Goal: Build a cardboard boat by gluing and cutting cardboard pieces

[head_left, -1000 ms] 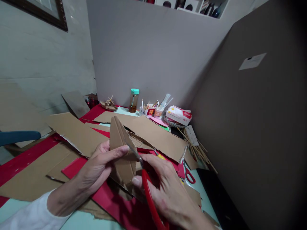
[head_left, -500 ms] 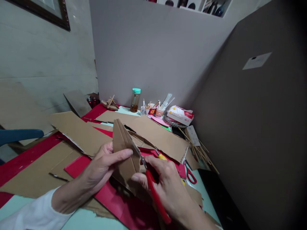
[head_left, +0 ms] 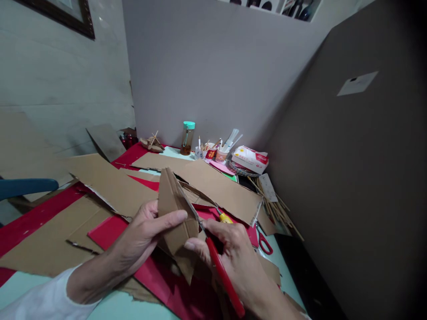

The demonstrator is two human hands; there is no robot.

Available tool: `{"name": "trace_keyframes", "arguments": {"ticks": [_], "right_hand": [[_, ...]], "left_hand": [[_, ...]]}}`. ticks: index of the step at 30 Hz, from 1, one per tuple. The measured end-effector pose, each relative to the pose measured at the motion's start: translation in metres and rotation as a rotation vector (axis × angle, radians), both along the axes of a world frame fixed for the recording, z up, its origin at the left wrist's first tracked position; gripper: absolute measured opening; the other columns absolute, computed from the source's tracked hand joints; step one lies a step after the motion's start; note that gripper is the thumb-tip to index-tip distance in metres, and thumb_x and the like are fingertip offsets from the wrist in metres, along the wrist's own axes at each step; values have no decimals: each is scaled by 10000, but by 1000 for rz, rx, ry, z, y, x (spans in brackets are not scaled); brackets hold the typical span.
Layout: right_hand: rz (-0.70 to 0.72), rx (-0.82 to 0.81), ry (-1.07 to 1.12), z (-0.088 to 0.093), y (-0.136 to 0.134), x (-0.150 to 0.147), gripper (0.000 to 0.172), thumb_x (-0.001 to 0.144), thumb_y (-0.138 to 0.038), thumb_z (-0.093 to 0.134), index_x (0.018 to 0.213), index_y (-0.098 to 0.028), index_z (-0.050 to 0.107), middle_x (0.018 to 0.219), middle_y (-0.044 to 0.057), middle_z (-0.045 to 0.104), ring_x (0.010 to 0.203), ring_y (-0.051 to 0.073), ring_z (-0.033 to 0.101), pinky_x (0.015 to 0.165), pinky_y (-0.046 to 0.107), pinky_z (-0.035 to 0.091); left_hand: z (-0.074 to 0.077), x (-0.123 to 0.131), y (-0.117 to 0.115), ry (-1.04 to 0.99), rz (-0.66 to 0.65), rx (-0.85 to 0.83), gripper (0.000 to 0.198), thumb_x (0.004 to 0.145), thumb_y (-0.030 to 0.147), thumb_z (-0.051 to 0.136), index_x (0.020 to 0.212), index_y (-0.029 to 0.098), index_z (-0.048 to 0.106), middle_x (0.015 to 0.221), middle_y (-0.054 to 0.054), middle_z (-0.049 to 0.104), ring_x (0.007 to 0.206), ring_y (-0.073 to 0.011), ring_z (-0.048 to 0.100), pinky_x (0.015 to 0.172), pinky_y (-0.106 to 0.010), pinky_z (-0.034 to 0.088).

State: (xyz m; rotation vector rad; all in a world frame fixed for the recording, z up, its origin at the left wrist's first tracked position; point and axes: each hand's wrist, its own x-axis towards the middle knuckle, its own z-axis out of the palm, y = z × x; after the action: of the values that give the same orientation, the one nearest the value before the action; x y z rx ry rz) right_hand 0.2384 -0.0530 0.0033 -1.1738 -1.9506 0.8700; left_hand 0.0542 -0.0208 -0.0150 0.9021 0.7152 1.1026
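Note:
A folded piece of brown cardboard (head_left: pixel 171 191) is held upright in my left hand (head_left: pixel 147 235), the thumb pressed on its face. My right hand (head_left: pixel 236 253) is closed round red-handled scissors (head_left: pixel 223 275). Their metal blades lie along the right edge of the cardboard, and part of them is hidden behind it. My right thumb is close to the lower part of the piece, where a pointed flap hangs down. Beneath both hands is a red sheet (head_left: pixel 167 284).
Large cardboard sheets (head_left: pixel 220 186) cover much of the table. Behind stand a bottle (head_left: pixel 187 138), cups of sticks (head_left: pixel 221 154) and a tissue pack (head_left: pixel 250 159). At right are red-handled scissors (head_left: pixel 265 243), a yellow-handled tool (head_left: pixel 225 218) and wooden sticks (head_left: pixel 283 213).
The held cardboard and both hands have shifted slightly right. The scissors' handle has moved a little down and right, and the lower flap of the cardboard now hangs lower in a point.

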Motion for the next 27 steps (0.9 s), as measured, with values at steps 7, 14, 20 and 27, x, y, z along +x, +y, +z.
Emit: {"name": "trace_keyframes", "arguments": {"ticks": [7,14,20,27], "right_hand": [[11,-54,-45,-4,2,-1,338,861,-487,742,787,-176,632,644,-64,522,604,96,386,565,223,319],[0,-45,-101,3,2,0,289,869,-474,733,900,-188,695,691,-55,582,635,108,450,591,237,338],[-7,-52,-64,-2,-2,-1,371,903,-396,696,660,-181,516,551,-87,411,523,71,303,495,224,257],[-80,-77,-92,2,1,0,691,748,-532,828,1284,-206,540,799,-3,682,703,183,574,647,275,430]], "left_hand": [[2,-6,6,-45,152,94,230,785,274,806,988,167,792,855,-75,798,726,-192,705,708,-258,572],[-1,-4,3,-12,58,113,194,757,270,827,925,174,811,809,-63,793,690,-179,686,667,-241,553],[4,-1,0,-19,61,100,192,747,304,834,878,165,809,817,-73,795,708,-193,698,700,-259,562],[-4,-1,-2,61,22,207,210,806,330,784,961,194,827,902,-79,799,825,-220,699,773,-270,549]]}}
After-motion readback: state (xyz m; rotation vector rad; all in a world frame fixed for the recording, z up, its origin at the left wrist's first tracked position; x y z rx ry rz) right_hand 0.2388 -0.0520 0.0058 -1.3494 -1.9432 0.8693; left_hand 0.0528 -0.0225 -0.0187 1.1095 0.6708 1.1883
